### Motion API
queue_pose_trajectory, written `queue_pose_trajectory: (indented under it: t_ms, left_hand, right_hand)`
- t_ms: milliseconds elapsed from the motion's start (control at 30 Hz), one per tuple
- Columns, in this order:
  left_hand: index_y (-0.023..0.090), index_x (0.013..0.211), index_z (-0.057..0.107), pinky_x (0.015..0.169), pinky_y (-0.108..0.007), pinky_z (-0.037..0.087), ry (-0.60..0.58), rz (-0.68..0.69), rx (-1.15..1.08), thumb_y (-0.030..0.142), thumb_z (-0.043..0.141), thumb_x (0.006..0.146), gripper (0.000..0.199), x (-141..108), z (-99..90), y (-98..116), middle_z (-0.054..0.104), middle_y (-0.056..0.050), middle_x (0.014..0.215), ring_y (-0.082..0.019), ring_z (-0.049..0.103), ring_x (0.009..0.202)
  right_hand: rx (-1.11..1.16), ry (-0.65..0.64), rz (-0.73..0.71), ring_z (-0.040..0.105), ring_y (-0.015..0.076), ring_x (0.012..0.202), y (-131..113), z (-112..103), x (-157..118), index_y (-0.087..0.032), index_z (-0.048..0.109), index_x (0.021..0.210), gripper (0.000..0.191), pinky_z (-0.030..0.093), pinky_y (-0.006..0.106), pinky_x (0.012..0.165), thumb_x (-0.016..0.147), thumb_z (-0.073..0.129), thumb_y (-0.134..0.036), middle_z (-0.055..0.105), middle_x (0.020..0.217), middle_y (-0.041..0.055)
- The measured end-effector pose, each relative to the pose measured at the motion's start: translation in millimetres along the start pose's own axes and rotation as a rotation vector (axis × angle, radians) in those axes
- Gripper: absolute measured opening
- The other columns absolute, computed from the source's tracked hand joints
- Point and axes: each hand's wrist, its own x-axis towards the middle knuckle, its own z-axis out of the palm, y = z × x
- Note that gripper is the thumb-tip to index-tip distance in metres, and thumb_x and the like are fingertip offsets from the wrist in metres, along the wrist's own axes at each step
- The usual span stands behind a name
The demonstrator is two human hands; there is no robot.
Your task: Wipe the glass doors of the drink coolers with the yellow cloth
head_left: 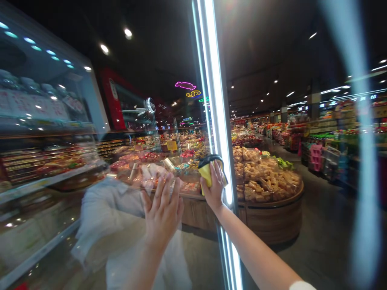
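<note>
A yellow and black cloth (206,172) is bunched under my right hand (215,186), whose fingers press it to the glass pane (199,225) just left of a bright vertical light strip (215,88). My left hand (165,211) is up in front of the same glass, lower and to the left. Its fingers are stretched out, and it holds nothing. Whether that palm touches the pane I cannot tell. Reflections of a person in a pale shirt (121,217) and of lit shelves overlap in the glass.
Right of the strip stands a rounded wooden display bin (272,219) heaped with wrapped goods (266,181). Further right are a pink crate (316,156) and stocked shelves. Reflected bottles (30,86) show at the left. Neon signs (185,85) glow above.
</note>
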Motion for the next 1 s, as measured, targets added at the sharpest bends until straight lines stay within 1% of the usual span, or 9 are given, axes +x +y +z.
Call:
queue_pose_trajectory:
  t_ms: [100, 267, 333, 567, 633, 733, 800, 900, 1000]
  left_hand:
    - [0.027, 0.165, 0.021, 0.131, -0.053, -0.002, 0.018, 0.03, 0.022, 0.025, 0.057, 0.098, 0.076, 5.4, 0.0, -0.7, 0.046, -0.013, 0.159, -0.028, 0.039, 0.151]
    - [0.027, 0.165, 0.016, 0.13, -0.056, -0.003, 0.051, 0.07, 0.043, 0.026, 0.058, 0.098, 0.079, 32.4, 3.1, -3.1, 0.043, -0.014, 0.161, -0.03, 0.036, 0.152]
    - [0.027, 0.165, 0.017, 0.13, -0.057, -0.002, 0.057, 0.065, 0.039, 0.027, 0.058, 0.098, 0.078, 41.1, 4.5, -4.6, 0.041, -0.014, 0.162, -0.031, 0.035, 0.153]
    - [0.027, 0.165, 0.022, 0.13, -0.058, 0.0, 0.055, 0.032, 0.007, 0.03, 0.057, 0.098, 0.075, 44.0, 2.7, -12.9, 0.042, -0.014, 0.162, -0.032, 0.037, 0.152]
    - [0.027, 0.164, 0.024, 0.13, -0.059, 0.001, 0.06, 0.042, 0.012, 0.033, 0.058, 0.097, 0.075, 45.2, -0.4, -15.2, 0.042, -0.014, 0.162, -0.032, 0.038, 0.152]
    - [0.026, 0.164, 0.024, 0.129, -0.062, -0.002, 0.04, 0.036, 0.039, 0.037, 0.057, 0.098, 0.075, 50.4, -6.8, -19.0, 0.038, -0.015, 0.164, -0.034, 0.036, 0.152]
    - [0.027, 0.165, 0.022, 0.128, -0.062, -0.005, 0.022, 0.009, 0.049, 0.037, 0.057, 0.099, 0.075, 53.3, -11.1, -22.2, 0.035, -0.014, 0.166, -0.034, 0.034, 0.154]
    - [0.029, 0.165, 0.018, 0.128, -0.063, -0.004, 0.05, -0.039, 0.051, 0.036, 0.057, 0.099, 0.076, 52.6, -15.5, -28.0, 0.032, -0.013, 0.167, -0.034, 0.031, 0.155]
    - [0.03, 0.165, 0.016, 0.129, -0.062, -0.002, 0.098, -0.053, 0.062, 0.033, 0.058, 0.099, 0.079, 48.0, -17.8, -33.1, 0.032, -0.014, 0.167, -0.033, 0.033, 0.154]
  right_hand:
    - [0.042, 0.006, -0.027, 0.037, 0.0322, 0.152, 5.0, 1.1, 0.3, -0.028, 0.032, 0.161, 0.06, 0.044, 0.06, 0.116, 0.103, 0.044, -0.034, 0.045, 0.161, 0.0136]
    - [0.053, 0.072, 0.036, 0.038, 0.0295, 0.152, -12.3, 31.8, 115.1, -0.032, 0.026, 0.163, 0.059, 0.046, 0.059, 0.115, 0.105, 0.04, -0.035, 0.045, 0.161, 0.0099]
    - [0.026, 0.084, 0.04, 0.041, 0.0303, 0.15, -19.6, 35.6, 137.9, -0.031, 0.03, 0.162, 0.06, 0.046, 0.058, 0.115, 0.104, 0.043, -0.038, 0.044, 0.162, 0.0102]
    - [-0.007, -0.054, -0.11, 0.045, 0.0302, 0.148, -1.4, 9.0, 72.7, -0.031, 0.035, 0.16, 0.06, 0.047, 0.053, 0.114, 0.102, 0.047, -0.038, 0.046, 0.161, 0.0083]
    - [0.023, -0.015, -0.041, 0.043, 0.0304, 0.149, -4.2, 14.7, 88.6, -0.032, 0.032, 0.162, 0.06, 0.047, 0.055, 0.114, 0.103, 0.044, -0.036, 0.045, 0.162, 0.0088]
    - [0.066, 0.044, 0.051, 0.039, 0.0321, 0.151, -24.9, 33.2, 140.1, -0.035, 0.033, 0.161, 0.057, 0.042, 0.063, 0.115, 0.105, 0.042, -0.037, 0.042, 0.163, 0.0066]
    - [0.087, 0.048, 0.018, 0.038, 0.0332, 0.151, -39.3, 39.6, 160.4, -0.038, 0.037, 0.159, 0.055, 0.04, 0.065, 0.116, 0.104, 0.046, -0.04, 0.041, 0.164, 0.0039]
    - [0.094, -0.054, -0.172, 0.035, 0.0309, 0.153, -42.7, 28.9, 142.1, -0.04, 0.038, 0.158, 0.056, 0.041, 0.06, 0.118, 0.103, 0.049, -0.041, 0.039, 0.166, 0.0004]
    - [0.08, -0.208, -0.353, 0.035, 0.0289, 0.154, -22.6, 11.2, 105.8, -0.037, 0.038, 0.158, 0.059, 0.042, 0.054, 0.12, 0.101, 0.051, -0.037, 0.036, 0.167, 0.0015]
